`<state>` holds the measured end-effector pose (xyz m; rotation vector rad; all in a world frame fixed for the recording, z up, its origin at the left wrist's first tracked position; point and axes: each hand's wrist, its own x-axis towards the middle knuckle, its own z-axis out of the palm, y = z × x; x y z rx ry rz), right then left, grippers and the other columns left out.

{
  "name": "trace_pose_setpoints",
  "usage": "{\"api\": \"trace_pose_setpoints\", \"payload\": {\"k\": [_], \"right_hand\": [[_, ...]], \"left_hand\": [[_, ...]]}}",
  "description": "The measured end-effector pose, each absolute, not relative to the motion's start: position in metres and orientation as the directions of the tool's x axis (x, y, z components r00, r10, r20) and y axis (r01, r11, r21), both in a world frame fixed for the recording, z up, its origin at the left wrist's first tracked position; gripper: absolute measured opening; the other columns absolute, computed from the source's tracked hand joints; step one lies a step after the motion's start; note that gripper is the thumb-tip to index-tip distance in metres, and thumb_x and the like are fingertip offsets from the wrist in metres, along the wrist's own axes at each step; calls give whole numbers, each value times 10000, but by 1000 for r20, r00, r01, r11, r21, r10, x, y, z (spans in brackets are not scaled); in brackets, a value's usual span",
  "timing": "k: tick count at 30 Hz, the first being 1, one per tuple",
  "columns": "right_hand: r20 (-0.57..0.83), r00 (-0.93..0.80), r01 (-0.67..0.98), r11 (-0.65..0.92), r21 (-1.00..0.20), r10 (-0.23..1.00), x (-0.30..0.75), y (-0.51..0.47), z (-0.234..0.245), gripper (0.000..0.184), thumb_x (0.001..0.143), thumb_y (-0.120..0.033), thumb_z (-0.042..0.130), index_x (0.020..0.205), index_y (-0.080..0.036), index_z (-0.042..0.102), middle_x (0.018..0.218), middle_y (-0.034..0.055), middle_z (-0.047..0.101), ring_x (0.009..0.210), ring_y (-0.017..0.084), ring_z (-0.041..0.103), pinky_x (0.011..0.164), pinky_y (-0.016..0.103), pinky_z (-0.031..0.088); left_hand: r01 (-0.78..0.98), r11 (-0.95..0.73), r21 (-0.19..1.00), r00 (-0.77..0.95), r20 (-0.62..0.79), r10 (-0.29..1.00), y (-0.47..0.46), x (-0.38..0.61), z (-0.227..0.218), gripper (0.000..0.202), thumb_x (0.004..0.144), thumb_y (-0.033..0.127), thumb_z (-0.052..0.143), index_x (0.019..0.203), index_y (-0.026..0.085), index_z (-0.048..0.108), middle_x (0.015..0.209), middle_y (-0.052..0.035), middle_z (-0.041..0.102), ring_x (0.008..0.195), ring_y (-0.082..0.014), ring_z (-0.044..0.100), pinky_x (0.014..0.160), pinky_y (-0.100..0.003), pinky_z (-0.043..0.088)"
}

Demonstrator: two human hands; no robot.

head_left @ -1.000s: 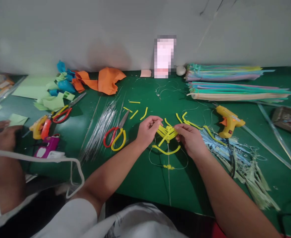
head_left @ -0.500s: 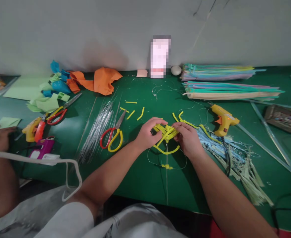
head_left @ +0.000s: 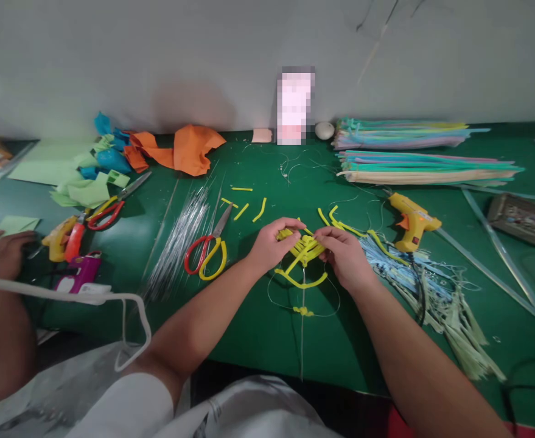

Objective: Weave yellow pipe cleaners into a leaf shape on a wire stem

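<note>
Between my hands is a yellow pipe-cleaner craft piece (head_left: pixel 307 249), with crossing strips and a curved strip below. My left hand (head_left: pixel 274 243) pinches its left side, thumb and forefinger bent over the strips. My right hand (head_left: pixel 344 250) grips the right edge with its fingertips; the exact contact is partly hidden. A thin wire loop with a small yellow cluster (head_left: pixel 303 311) hangs toward me, and a straight stem (head_left: pixel 302 347) runs down from the piece. Loose yellow strips (head_left: pixel 340 222) lie just beyond my right hand. Red-and-yellow scissors (head_left: pixel 211 246) lie left of my left hand.
A yellow glue gun (head_left: pixel 411 222) lies on the right, near light-blue tassels (head_left: pixel 386 258). Pipe-cleaner bundles (head_left: pixel 426 167) are at the back right. Silver wires (head_left: pixel 180 237), orange paper (head_left: pixel 196 149) and a second glue gun (head_left: pixel 59 238) are leftward. Another person's hand (head_left: pixel 0 252) rests far left.
The craft piece has shifted slightly left and its stem has tilted a little. My left fingers have moved slightly along its upper edge. Both hands stay on it.
</note>
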<state>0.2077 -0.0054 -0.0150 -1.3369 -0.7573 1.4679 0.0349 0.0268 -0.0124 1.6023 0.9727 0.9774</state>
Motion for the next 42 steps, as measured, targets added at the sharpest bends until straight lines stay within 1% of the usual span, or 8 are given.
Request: {"api": "trace_pose_setpoints", "payload": {"k": [16, 20, 23, 27, 29, 32, 35, 42], "right_hand": [[-375, -22, -191, -372, -908, 927, 207, -7, -10, 219, 719, -377, 742, 757, -171, 677, 532, -25, 579, 457, 92, 504, 451, 213, 389], [-379, 17, -239, -365, -900, 925, 207, -7, -10, 204, 695, -357, 757, 726, -174, 673, 516, -28, 573, 436, 82, 479, 427, 207, 366], [-400, 25, -319, -372, -872, 916, 208, -6, -8, 197, 659, -334, 774, 706, -174, 670, 510, -29, 566, 425, 82, 481, 406, 206, 354], [-425, 97, -422, -349, -837, 900, 209, -4, -7, 177, 632, -301, 774, 699, -165, 683, 502, -31, 551, 438, 97, 520, 428, 222, 420], [-425, 108, -425, -345, -837, 899, 209, -3, -6, 172, 644, -300, 756, 706, -152, 694, 515, -19, 566, 448, 106, 540, 444, 234, 448], [-419, 113, -416, -340, -844, 901, 208, -3, -7, 175, 657, -302, 742, 726, -145, 705, 556, 3, 605, 466, 111, 554, 450, 238, 455], [-400, 114, -402, -326, -856, 909, 208, -3, -7, 184, 661, -320, 748, 721, -154, 701, 556, -4, 591, 482, 104, 540, 443, 225, 429], [-385, 105, -327, -334, -884, 917, 207, -4, -11, 220, 656, -366, 765, 717, -162, 706, 489, -33, 509, 442, 79, 420, 396, 216, 301]], "left_hand": [[156, -292, 944, 290, 239, 927, 24, 35, -12, 138, 832, 177, 566, 926, 164, 665, 859, -34, 667, 750, -119, 607, 694, -257, 496], [273, -483, 832, 269, 416, 869, 26, 32, 2, 133, 855, 180, 553, 955, 172, 641, 940, -60, 658, 873, -151, 618, 803, -316, 513], [509, -529, 679, 243, 476, 845, 25, 15, 26, 169, 870, 177, 531, 1009, 180, 627, 1000, -85, 656, 943, -177, 611, 855, -349, 500], [907, -208, 366, 186, 94, 978, 22, -31, 58, 186, 806, 301, 624, 939, 174, 651, 908, -111, 671, 843, -250, 630, 794, -404, 493], [989, -51, 136, 71, -151, 986, 18, -54, 67, 271, 770, 419, 650, 848, 160, 654, 849, -139, 666, 828, -308, 641, 761, -440, 494], [992, 58, -113, -94, -347, 933, 9, -76, 70, 329, 752, 480, 637, 833, 162, 655, 900, -167, 676, 885, -349, 656, 752, -437, 502], [986, 56, -158, -119, -425, 897, 2, -82, 63, 306, 750, 423, 625, 918, 170, 649, 946, -170, 693, 900, -341, 666, 744, -409, 508], [968, 244, -57, -249, -345, 905, -7, -88, 47, 357, 737, 319, 598, 1052, 158, 549, 920, -176, 689, 854, -346, 670, 695, -397, 488]]}}
